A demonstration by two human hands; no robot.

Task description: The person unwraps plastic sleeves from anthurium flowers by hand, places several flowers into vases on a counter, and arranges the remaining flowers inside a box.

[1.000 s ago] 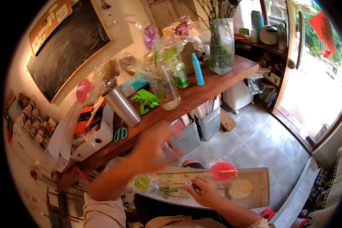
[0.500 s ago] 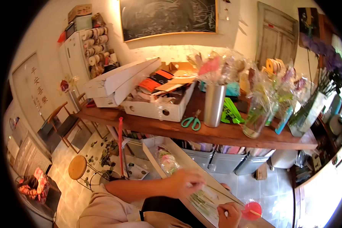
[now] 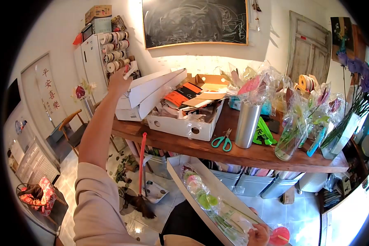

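My left hand (image 3: 119,82) is raised on a stretched arm, above the left end of the white cardboard boxes (image 3: 135,96). Its fingers are closed on a small white piece (image 3: 130,73). Low in the view, my right hand (image 3: 259,235) is closed at the edge of a long open box (image 3: 180,174) across my lap; what it holds, if anything, is too small to name. Wrapped flowers with green stems (image 3: 207,199) lie in that box. A pink-red anthurium (image 3: 280,236) shows just right of my right hand.
On the wooden table (image 3: 172,139) stand teal scissors (image 3: 222,142), a steel vase (image 3: 247,125) of wrapped flowers, glass vases (image 3: 291,143) and an open carton (image 3: 184,125). A red-handled broom (image 3: 142,164), a dustpan (image 3: 155,192) and leaves are on the floor at left.
The view has swung left. My left hand has moved from over the long box up and left, and a white piece now shows in it. My right hand stays by the long box.
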